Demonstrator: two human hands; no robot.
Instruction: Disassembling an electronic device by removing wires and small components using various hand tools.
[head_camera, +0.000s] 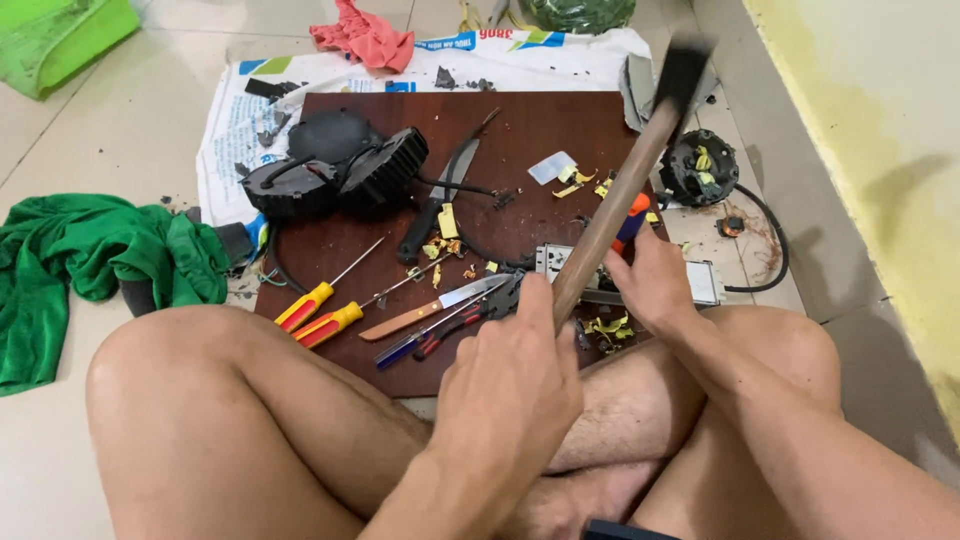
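Note:
My left hand (505, 385) grips the wooden handle of a hammer (618, 190). Its dark head is raised and blurred near the top right. My right hand (655, 280) holds an orange and blue tool (632, 218) upright against a grey metal device (700, 280) on the dark brown board (540, 125). Yellow scraps (605, 328) lie around the device. I sit cross-legged on the floor with my knees on both sides of the board's near edge.
On the board lie two yellow-handled screwdrivers (320, 312), a knife (430, 310), pliers (450, 335) and black round housings (330, 170). A wire coil (700, 165) with a black cable sits to the right. Green cloth (90, 255) lies left, red cloth (365, 38) behind.

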